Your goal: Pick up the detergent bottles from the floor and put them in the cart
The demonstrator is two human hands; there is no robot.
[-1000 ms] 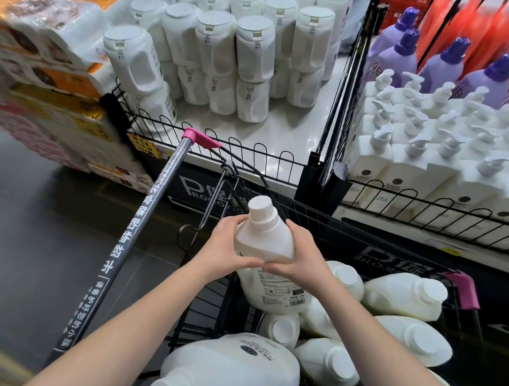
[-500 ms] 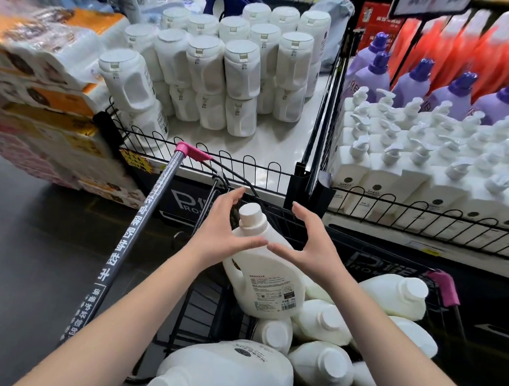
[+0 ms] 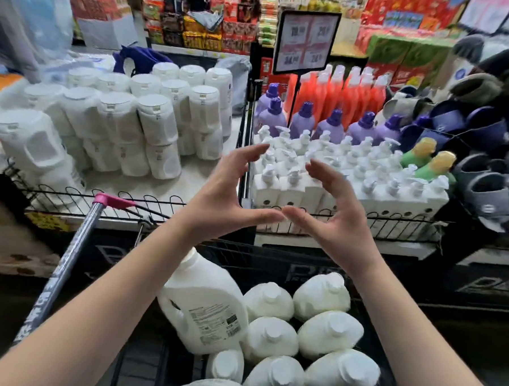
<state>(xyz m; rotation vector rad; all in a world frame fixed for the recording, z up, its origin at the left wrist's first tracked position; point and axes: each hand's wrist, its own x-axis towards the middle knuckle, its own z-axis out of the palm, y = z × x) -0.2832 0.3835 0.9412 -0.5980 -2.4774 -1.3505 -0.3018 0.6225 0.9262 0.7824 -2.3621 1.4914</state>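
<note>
A white detergent bottle [image 3: 206,305] with a printed label leans in the black wire cart [image 3: 273,255], its cap pointing up and back. Several more white detergent bottles [image 3: 328,334] lie beside and below it in the cart, caps toward me. My left hand [image 3: 220,194] and my right hand [image 3: 335,211] hover above the cart with fingers spread and loosely curved. Both hold nothing, and their thumbs nearly meet. No bottle on the floor is in view.
The cart's handle bar [image 3: 66,268] with a pink end runs down the left. Behind the cart, wire-fenced shelves hold stacked white jugs [image 3: 151,122], white pump bottles [image 3: 351,180], purple bottles [image 3: 333,123] and red bottles. A price sign [image 3: 307,42] stands above. Slippers hang at right.
Both hands let go of the labelled bottle, which now rests in the cart. The hands rose away from it, staying spread. My view tilted upward toward the shelves.
</note>
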